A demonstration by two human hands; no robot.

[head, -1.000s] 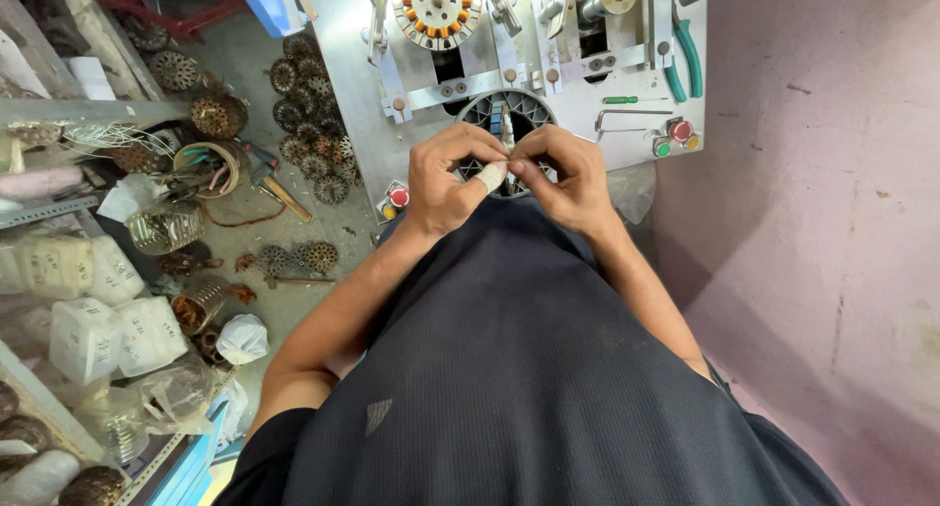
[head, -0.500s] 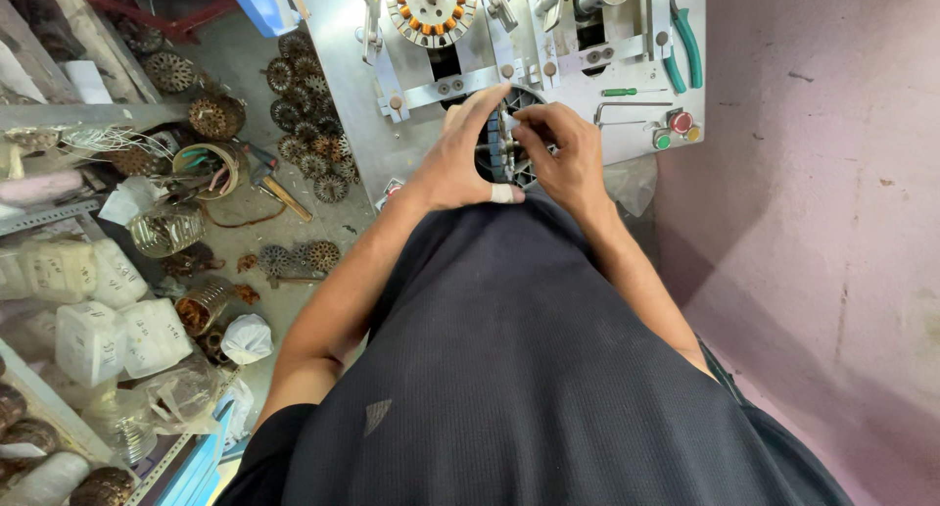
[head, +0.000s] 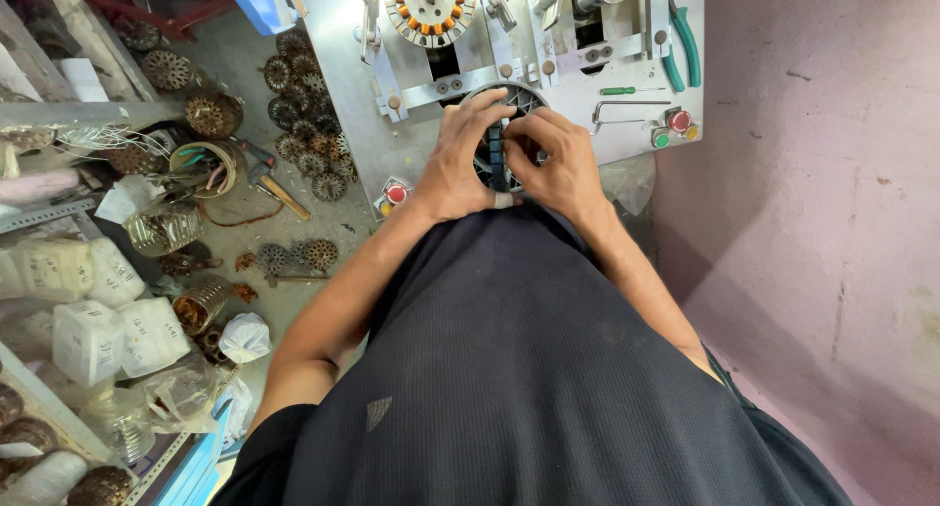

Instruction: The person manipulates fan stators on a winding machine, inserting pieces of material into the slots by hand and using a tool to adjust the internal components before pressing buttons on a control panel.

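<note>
Two hands meet on one round dark metal ring with slots [head: 509,134], which sits on the grey metal worktop [head: 343,85] right in front of the person's body. The left hand [head: 455,163] wraps the ring's left side, fingers pinched on it. The right hand [head: 563,163] presses its fingertips against the ring's middle (both hands equally close). A red button [head: 396,193] sits just left.

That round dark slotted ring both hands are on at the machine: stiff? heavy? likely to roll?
The round dark slotted metal ring looks like stacked steel, so probably rigid and heavy for its size. Being round, it may roll if stood on edge. The left hand and right hand both hold it, perhaps for steadiness.
</note>
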